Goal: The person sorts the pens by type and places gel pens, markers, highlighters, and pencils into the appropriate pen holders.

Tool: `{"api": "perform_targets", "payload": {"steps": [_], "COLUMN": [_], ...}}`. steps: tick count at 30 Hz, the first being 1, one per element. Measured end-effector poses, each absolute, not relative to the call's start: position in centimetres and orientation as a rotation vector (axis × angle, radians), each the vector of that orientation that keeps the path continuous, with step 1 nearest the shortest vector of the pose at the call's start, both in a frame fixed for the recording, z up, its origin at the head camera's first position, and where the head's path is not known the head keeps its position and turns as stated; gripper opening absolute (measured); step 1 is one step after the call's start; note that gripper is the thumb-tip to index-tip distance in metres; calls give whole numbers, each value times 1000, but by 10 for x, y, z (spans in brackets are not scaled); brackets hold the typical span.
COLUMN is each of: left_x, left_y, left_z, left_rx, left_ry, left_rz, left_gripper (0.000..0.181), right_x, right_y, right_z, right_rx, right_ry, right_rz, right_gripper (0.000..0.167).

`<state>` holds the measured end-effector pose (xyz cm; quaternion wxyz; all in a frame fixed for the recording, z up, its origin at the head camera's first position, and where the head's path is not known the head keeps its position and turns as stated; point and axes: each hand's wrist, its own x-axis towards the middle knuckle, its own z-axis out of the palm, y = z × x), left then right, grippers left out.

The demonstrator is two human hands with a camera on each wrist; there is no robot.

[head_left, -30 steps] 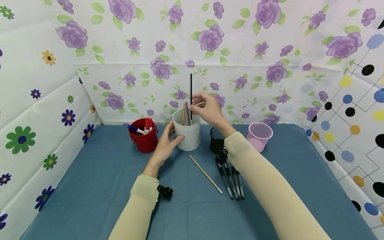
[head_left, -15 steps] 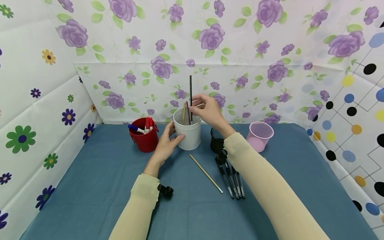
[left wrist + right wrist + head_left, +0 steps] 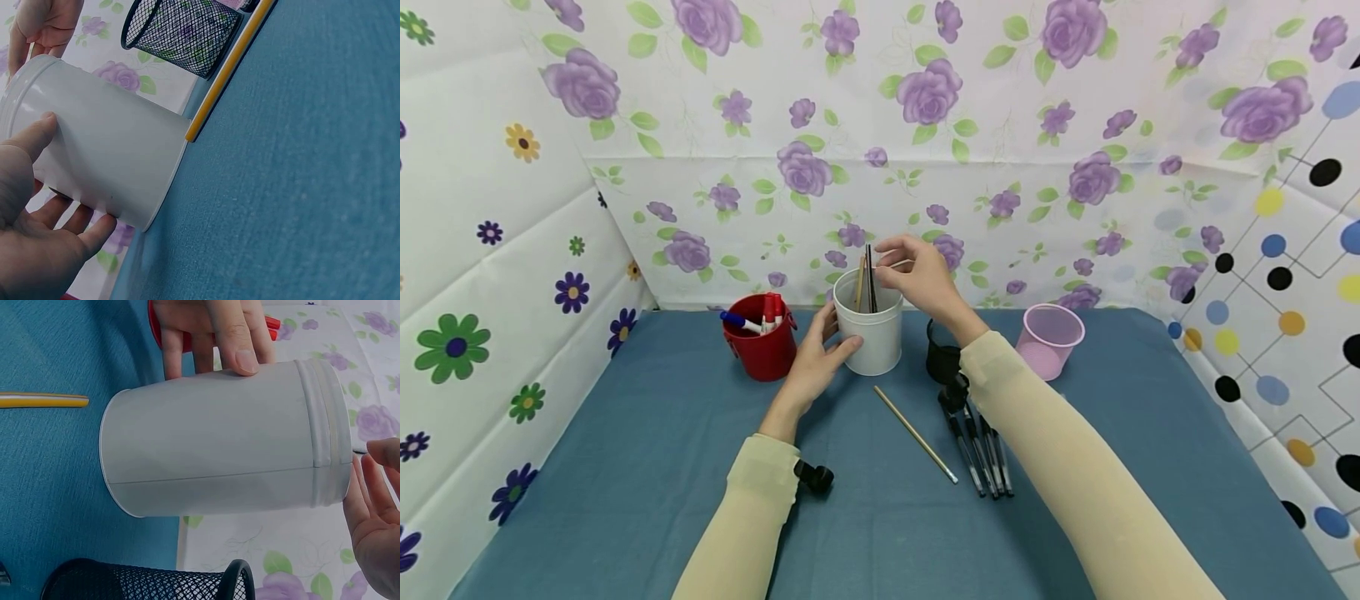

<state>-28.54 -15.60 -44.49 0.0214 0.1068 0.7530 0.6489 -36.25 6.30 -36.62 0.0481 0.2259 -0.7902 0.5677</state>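
Observation:
A white cup point(image 3: 869, 342) stands upright at the back middle of the table. Several pencils point(image 3: 859, 285) lean inside it, their lower ends hidden by the wall. My left hand point(image 3: 814, 358) grips the cup from the left, thumb in front and fingers around the side, as the left wrist view also shows. At the cup's right rim, my right hand point(image 3: 919, 271) hovers with thumb and fingers apart and loosely bent, beside a dark pencil point(image 3: 870, 275). One yellow pencil point(image 3: 915, 434) lies on the cloth in front of the cup.
To the left stands a red bucket point(image 3: 762, 354) with markers. A black mesh cup point(image 3: 150, 584) is right of the white cup, partly behind my right wrist. Beyond it sits a pink cup point(image 3: 1047, 350). Several black pens point(image 3: 981, 458) lie below my right forearm.
The dark pencil has left my right hand's grasp and dropped into the white cup, leaning left among the others. My left hand and the cup stay put.

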Motion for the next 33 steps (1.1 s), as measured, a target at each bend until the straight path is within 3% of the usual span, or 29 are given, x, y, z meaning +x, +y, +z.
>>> {"api": "perform_targets", "payload": {"steps": [5, 12, 26, 33], "left_x": [-285, -302, -296, -301], "left_y": [-155, -160, -157, -158], "left_z": [-445, -473, -459, -469], "left_rx": [329, 363, 320, 348], "left_ry": [2333, 2389, 2344, 2359], "left_rz": [2020, 2020, 2008, 2025], "left_gripper": [81, 81, 80, 81], "right_x": [-359, -353, -328, -311], "right_y": [66, 78, 102, 111], "right_z": [-364, -361, -358, -363], "right_rx": [684, 708, 765, 786], "right_ry": [-2404, -2394, -2509, -2553], "right_rz": [1732, 1724, 1507, 1413], "right_gripper": [31, 30, 32, 34]}}
